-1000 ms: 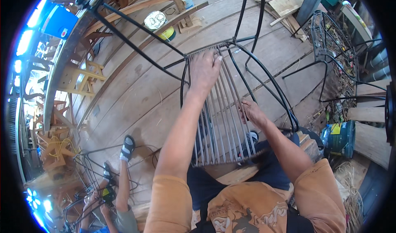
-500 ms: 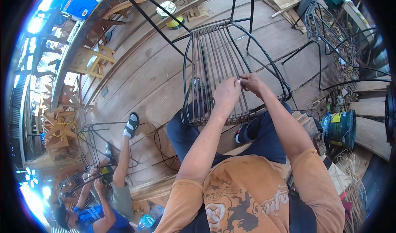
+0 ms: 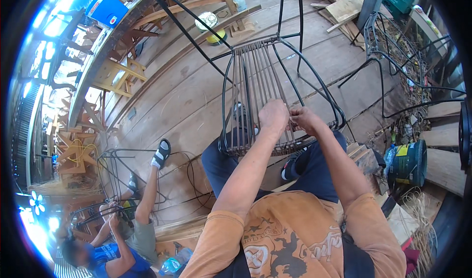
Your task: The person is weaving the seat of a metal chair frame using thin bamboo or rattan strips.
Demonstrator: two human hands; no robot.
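A: Where are the strands (image 3: 262, 74) being worked?

B: Right under the hands. They are being carried side by side by a black metal frame (image 3: 330, 96), whose far legs are being pointed away beyond the hands.

A: And how are the hands being held?

B: The left hand (image 3: 274, 115) and the right hand (image 3: 304, 119) are being held just beside each other, with their fingers being curled closed on the strands. What exactly is being pinched at the fingertips is being hidden by the knuckles.

A: Is anything being blocked?

B: Some near strands are being covered by the left forearm (image 3: 255, 170), and the space below the hands is being taken up by dark trousers (image 3: 322, 170).

A: What is being seen to the right of the hands?

B: A second metal frame (image 3: 382, 88) is being seen well off to that side. Nearer the body, wood pieces (image 3: 363, 156) and a green bucket (image 3: 413, 162) are being passed by the eye, then a bundle of dry fibre (image 3: 418, 224).

A: And to the left?

B: Another metal frame is being handled there by a co-worker (image 3: 120, 261) in blue, whose leg is being stretched out toward the hands across the plank floor (image 3: 187, 106). Well beyond the hands, a tin with yellow (image 3: 216, 37) is being lit by daylight.
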